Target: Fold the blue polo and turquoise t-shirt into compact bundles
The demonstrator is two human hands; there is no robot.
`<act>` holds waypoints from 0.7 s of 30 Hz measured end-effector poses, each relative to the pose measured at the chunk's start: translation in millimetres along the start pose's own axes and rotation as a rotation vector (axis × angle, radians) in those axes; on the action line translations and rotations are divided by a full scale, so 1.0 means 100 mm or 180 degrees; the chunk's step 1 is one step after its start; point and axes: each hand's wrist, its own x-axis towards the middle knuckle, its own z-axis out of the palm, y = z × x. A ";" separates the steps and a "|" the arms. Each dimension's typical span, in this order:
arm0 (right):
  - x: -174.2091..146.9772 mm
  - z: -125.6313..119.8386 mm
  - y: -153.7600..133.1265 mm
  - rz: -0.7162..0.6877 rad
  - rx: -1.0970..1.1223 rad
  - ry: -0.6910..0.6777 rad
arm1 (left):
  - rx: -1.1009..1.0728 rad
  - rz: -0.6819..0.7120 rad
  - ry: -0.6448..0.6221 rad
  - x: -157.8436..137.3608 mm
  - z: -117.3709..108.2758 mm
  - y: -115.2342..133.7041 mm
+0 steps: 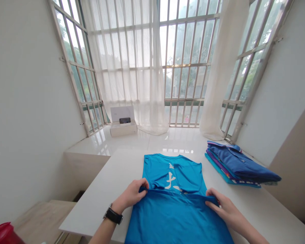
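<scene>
A bright blue T-shirt [174,203] with white lettering lies flat on the white table [109,189], its sides folded in. My left hand [132,195], with a black watch on the wrist, pinches the left end of the shirt's lower edge. My right hand [222,206] pinches the right end of the same edge. Between them the edge is lifted and stretched across the middle of the shirt, over the lettering.
A stack of folded blue and purple shirts [240,166] sits on the table at the right. An open white box [123,123] holding a dark device rests on the window ledge. A red object [3,234] shows at the bottom left corner.
</scene>
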 end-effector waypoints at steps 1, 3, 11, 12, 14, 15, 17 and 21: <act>0.00 0.01 0.01 -0.0038 -0.0095 0.0141 | 0.0117 -0.0023 0.0122 0.00 0.01 0.00; -0.01 0.08 0.02 -0.0147 -0.0382 0.0491 | 0.0430 -0.0043 0.0397 -0.01 0.07 0.03; -0.21 0.62 -0.27 -0.0075 -0.1126 0.0026 | 0.1350 -0.0040 -0.0146 -0.10 0.55 0.14; -0.21 0.64 -0.30 0.0013 -0.1161 -0.0103 | 0.1406 -0.0027 -0.0202 -0.09 0.58 0.12; -0.18 0.65 -0.33 0.0122 -0.1216 -0.0250 | 0.1475 -0.0010 -0.0246 -0.05 0.60 0.07; -0.15 0.64 -0.34 0.0142 -0.1245 -0.0282 | 0.1495 -0.0019 -0.0248 -0.02 0.60 0.04; -0.06 0.60 -0.36 0.0166 -0.1323 -0.0328 | 0.1520 -0.0070 -0.0257 0.07 0.57 0.00; 0.14 0.52 -0.40 0.0204 -0.1445 -0.0449 | 0.1518 -0.0162 -0.0291 0.27 0.54 -0.04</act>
